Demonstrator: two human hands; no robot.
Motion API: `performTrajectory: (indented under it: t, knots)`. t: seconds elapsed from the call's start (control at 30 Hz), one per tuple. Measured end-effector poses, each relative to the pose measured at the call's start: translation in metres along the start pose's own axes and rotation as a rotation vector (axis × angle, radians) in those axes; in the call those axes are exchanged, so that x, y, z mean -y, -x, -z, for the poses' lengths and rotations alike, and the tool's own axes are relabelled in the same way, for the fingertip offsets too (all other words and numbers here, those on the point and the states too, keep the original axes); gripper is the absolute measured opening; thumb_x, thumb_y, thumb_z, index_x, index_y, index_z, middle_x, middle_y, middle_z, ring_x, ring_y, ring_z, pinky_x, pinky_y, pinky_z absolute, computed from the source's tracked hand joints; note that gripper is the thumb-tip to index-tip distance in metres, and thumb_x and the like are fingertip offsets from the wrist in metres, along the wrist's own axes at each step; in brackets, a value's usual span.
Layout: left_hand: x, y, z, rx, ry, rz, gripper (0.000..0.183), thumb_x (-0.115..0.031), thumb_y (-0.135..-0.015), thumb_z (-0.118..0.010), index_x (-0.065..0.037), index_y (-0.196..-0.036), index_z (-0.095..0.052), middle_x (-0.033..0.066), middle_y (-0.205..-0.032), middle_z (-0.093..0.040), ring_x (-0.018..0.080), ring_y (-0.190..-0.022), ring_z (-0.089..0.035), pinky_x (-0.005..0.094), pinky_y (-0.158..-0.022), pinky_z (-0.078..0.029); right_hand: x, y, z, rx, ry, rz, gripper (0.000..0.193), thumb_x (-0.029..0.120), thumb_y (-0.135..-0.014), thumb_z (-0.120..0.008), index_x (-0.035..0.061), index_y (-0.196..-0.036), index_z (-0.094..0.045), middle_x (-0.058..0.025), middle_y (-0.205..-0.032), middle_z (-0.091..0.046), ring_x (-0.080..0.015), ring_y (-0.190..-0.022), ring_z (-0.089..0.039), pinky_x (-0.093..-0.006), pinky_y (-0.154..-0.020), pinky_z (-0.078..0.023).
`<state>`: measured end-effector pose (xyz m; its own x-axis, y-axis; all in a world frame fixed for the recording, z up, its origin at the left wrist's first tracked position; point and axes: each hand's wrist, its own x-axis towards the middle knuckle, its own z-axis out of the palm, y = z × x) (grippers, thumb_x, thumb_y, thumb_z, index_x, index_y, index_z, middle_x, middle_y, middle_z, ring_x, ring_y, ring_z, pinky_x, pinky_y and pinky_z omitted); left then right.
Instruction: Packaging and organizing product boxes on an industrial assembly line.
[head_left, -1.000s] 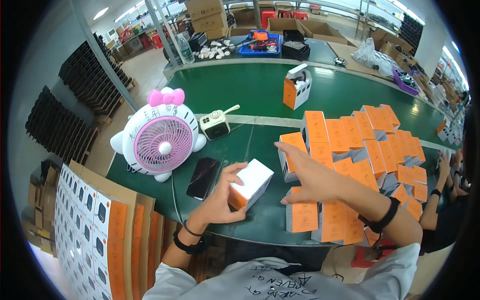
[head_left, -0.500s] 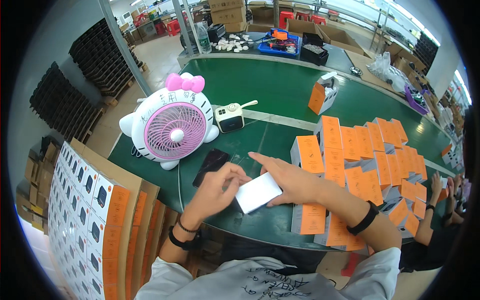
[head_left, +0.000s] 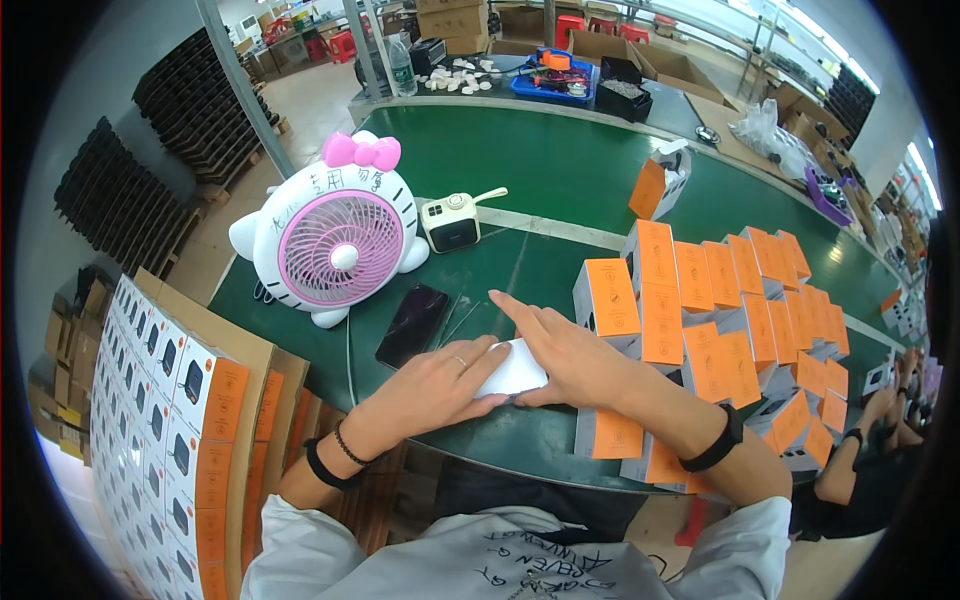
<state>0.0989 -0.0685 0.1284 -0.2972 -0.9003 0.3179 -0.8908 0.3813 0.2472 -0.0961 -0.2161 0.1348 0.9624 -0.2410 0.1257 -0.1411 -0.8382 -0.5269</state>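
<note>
Both hands, left hand and right hand, press flat on a white box atop the green table.

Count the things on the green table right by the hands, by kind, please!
White box under both hands: 1
Black phone: 1
Pink cat-shaped fan: 1
Small cream cube gadget: 1
Total: 4
</note>
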Motion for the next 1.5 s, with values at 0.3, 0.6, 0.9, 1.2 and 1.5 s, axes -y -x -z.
performTrajectory:
  t: [0.3, 0.6, 0.9, 1.2, 1.5]
  knots:
    - [-0.008, 0.001, -0.003, 0.033, -0.248, -0.08, 0.058, -0.032, -0.095, -0.072, 0.006, -0.137, -0.057, 0.0289, -0.128, -0.064, 0.0389, -0.113, -0.069, 0.0431, -0.095, -0.059, 0.004, 0.001, -0.001, -0.004, -0.042, -0.037, 0.125, 0.014, -0.07, -0.094, 0.0045, -0.165, -0.013, -0.0236, -0.125, -0.057, -0.0429, -0.118, -0.058, -0.0483, -0.101, -0.052]
    - [-0.004, -0.013, 0.024, 0.161, -0.048, 0.061, 0.049, -0.023, -0.1, -0.066, 0.002, -0.14, -0.054, 0.0259, -0.109, -0.073, 0.0351, -0.091, -0.076, 0.0438, -0.079, -0.063, 0.001, 0.004, -0.004, -0.036, -0.142, -0.056, 0.126, 0.017, -0.07, -0.094, 0.004, -0.165, -0.012, -0.027, -0.128, -0.057, -0.0458, -0.121, -0.058, -0.0487, -0.105, -0.05]
    - [-0.001, -0.015, -0.005, -0.561, 0.249, 0.698, 0.034, -0.029, -0.099, -0.073, -0.002, -0.107, -0.054, 0.0105, -0.065, -0.054, 0.026, -0.058, -0.057, 0.0397, -0.057, -0.046, 0.01, 0.009, -0.003, -0.214, -0.171, -0.247, 0.116, 0.03, -0.079, -0.087, -0.0022, -0.161, -0.011, -0.0346, -0.121, -0.064, -0.05, -0.104, -0.068, -0.0491, -0.094, -0.055]
    - [-0.044, 0.006, -0.032, -0.345, 0.399, 0.718, 0.049, -0.015, -0.088, -0.079, 0.0, -0.117, -0.043, 0.0104, -0.069, -0.059, 0.0196, -0.059, -0.06, 0.034, -0.054, -0.046, 0.021, 0.017, 0.015, -0.17, -0.277, -0.362, 0.067, 0.001, -0.094, -0.055, -0.0052, -0.15, -0.021, -0.0442, -0.115, -0.065, -0.0562, -0.11, -0.066, -0.0551, -0.093, -0.055]
    - [-0.01, -0.033, -0.004, -0.298, 0.548, 0.775, 0.02, -0.011, -0.102, -0.047, 0.0, -0.114, -0.06, 0.0176, -0.069, -0.065, 0.0293, -0.061, -0.068, 0.0434, -0.058, -0.051, 0.005, 0.034, 0.044, -0.355, 0.172, -0.366, 0.055, 0.025, -0.1, -0.064, -0.0072, -0.138, -0.04, -0.035, -0.114, -0.065, -0.0511, -0.11, -0.065, -0.0591, -0.091, -0.052]
